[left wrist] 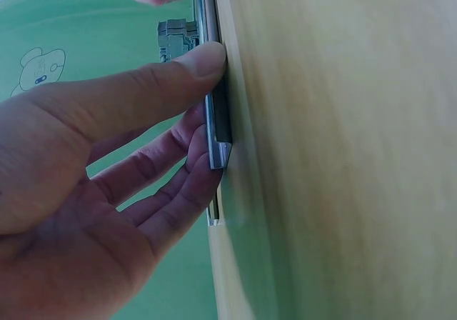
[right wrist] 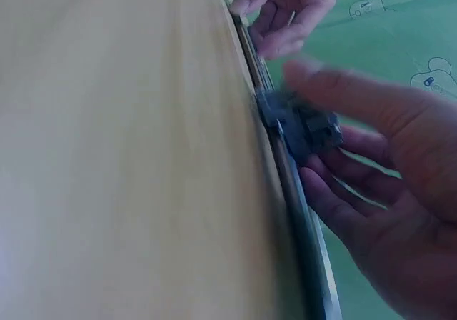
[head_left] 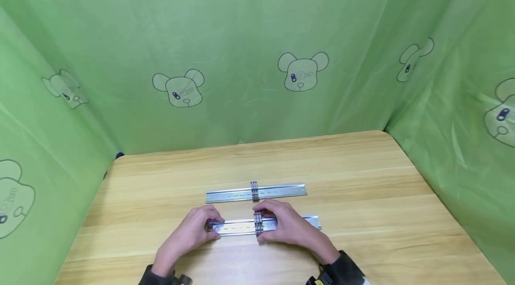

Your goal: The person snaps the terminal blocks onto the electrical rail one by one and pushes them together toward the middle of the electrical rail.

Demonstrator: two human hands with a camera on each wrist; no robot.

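Observation:
A slotted metal DIN rail [head_left: 237, 227] lies lengthwise across the table near me, with a small group of grey terminal blocks [head_left: 258, 223] seated about its middle. My left hand [head_left: 196, 227] grips this rail's left end, thumb on the near edge and fingers on the far edge, as the left wrist view shows. At the blocks, my right hand [head_left: 287, 226] has its thumb on the near side and its fingers on the far side, pinching them. In the right wrist view the terminal blocks [right wrist: 303, 123] sit between thumb and fingers, slightly blurred.
Behind the near rail, a second DIN rail [head_left: 231, 196] lies roughly parallel, carrying its own group of terminal blocks [head_left: 255, 191]. The wooden table [head_left: 362, 173] has rounded far corners. A green curtain [head_left: 241, 30] with bear-head prints surrounds its far side and both flanks.

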